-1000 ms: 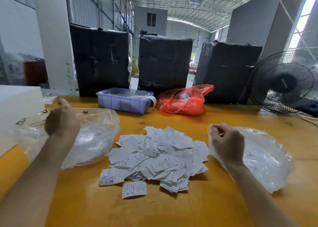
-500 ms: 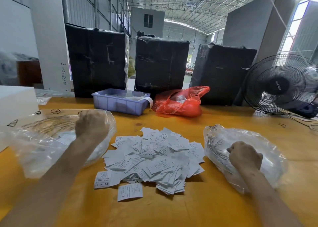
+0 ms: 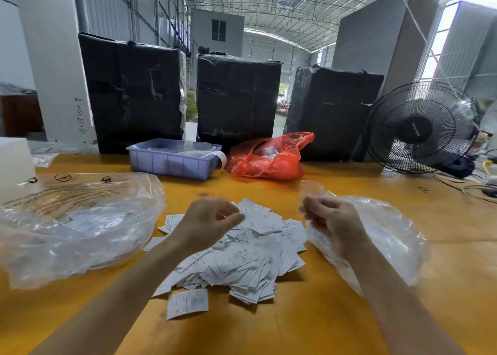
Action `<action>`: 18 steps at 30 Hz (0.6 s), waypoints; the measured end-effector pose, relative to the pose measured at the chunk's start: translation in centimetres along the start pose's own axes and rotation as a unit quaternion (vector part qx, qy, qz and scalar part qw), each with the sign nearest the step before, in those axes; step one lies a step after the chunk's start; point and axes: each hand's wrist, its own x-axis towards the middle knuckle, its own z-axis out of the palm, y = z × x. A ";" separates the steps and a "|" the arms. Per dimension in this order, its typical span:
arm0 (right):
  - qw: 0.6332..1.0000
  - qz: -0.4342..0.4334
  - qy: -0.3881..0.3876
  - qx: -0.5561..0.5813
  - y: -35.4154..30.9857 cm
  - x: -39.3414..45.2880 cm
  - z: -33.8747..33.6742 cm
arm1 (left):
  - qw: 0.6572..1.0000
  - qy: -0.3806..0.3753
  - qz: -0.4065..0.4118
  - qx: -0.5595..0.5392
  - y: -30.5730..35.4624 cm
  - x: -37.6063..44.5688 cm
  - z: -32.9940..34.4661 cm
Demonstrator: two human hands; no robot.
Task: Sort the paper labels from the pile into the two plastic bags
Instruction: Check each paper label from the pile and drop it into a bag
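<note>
Both hands have left the bags and come in over the pile [image 3: 242,257]. Left hand [image 3: 207,224] and right hand [image 3: 332,221] hang loosely curled, holding nothing. Left bag [image 3: 67,228] and right bag [image 3: 390,236], outside the fingers, hold labels. Bare table [image 3: 309,325] lies nearer me.

Bare yellow table [image 3: 269,336] lies open in front of the label pile [image 3: 242,257] – clear bags [image 3: 80,228] flank it left and right, while a blue tray [image 3: 172,161] and red bag [image 3: 269,158] block the far side
</note>
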 end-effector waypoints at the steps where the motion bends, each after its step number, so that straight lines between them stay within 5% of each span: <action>1: 0.998 0.016 -0.057 0.009 0.1 -0.3 0.9 | 0.995 -0.046 -0.027 -0.081 0.6 -0.2 0.2; 4: 0.979 0.026 -0.198 -0.027 0.5 -1.5 3.8 | 0.962 -0.114 -0.094 -0.231 1.4 -0.3 0.7; 8: 0.955 0.035 -0.284 -0.078 1.3 -2.5 6.0 | 0.944 -0.103 -0.154 -0.274 0.9 -0.2 0.9; 14: 0.961 0.097 -0.245 -0.085 1.6 -2.4 5.9 | 0.931 -0.012 -0.197 -0.307 -0.5 0.0 0.3; 18: 0.982 0.104 -0.156 -0.026 1.7 -2.1 6.1 | 0.929 -0.070 -0.227 -0.284 -1.1 0.1 -0.3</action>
